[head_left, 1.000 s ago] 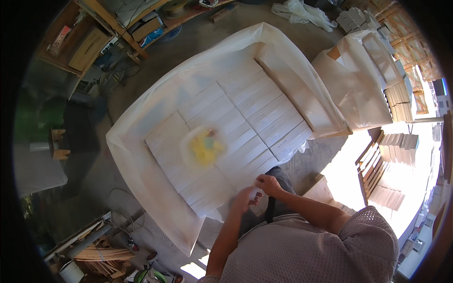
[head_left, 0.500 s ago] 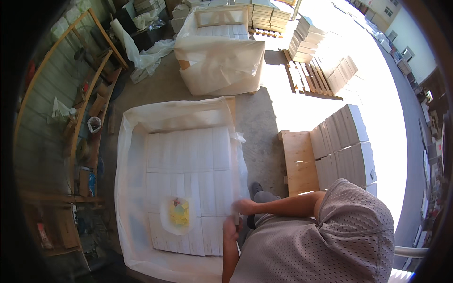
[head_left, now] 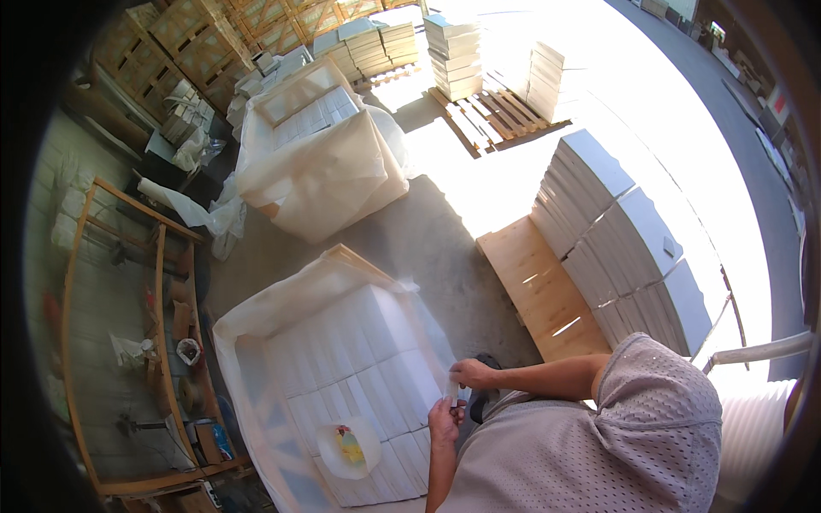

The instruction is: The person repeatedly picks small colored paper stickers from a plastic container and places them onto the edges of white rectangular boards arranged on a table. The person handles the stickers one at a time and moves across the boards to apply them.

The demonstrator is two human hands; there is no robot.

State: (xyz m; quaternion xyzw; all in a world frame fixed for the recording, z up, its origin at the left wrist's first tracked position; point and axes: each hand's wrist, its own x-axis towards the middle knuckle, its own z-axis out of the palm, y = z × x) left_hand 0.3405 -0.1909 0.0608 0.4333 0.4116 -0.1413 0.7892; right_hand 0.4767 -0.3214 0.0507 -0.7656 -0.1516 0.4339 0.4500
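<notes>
At the right edge of a large plastic-lined crate (head_left: 342,254), my two hands are close together. My right hand (head_left: 475,374) is closed on the upper end of a small whitish strip-like piece (head_left: 453,391), too small to name exactly. Just below, my left hand (head_left: 445,419) is closed round its lower end. Inside the crate lie tight rows of white flat cartons (head_left: 359,342). On top of them rests a roll of clear tape or film (head_left: 373,445), with yellow and red bits (head_left: 349,446) in its middle.
A second plastic-wrapped crate (head_left: 325,188) stands beyond. To the right, white carton stacks (head_left: 633,231) sit beside a plywood board (head_left: 539,282). Farther back is a slatted pallet (head_left: 492,120) with more stacks. A wooden shelf frame (head_left: 162,299) lines the left side.
My view has turned and tilted, so the crates and stacks appear rotated. My hands stay together by the crate's edge, the whitish piece now clearer between them.
</notes>
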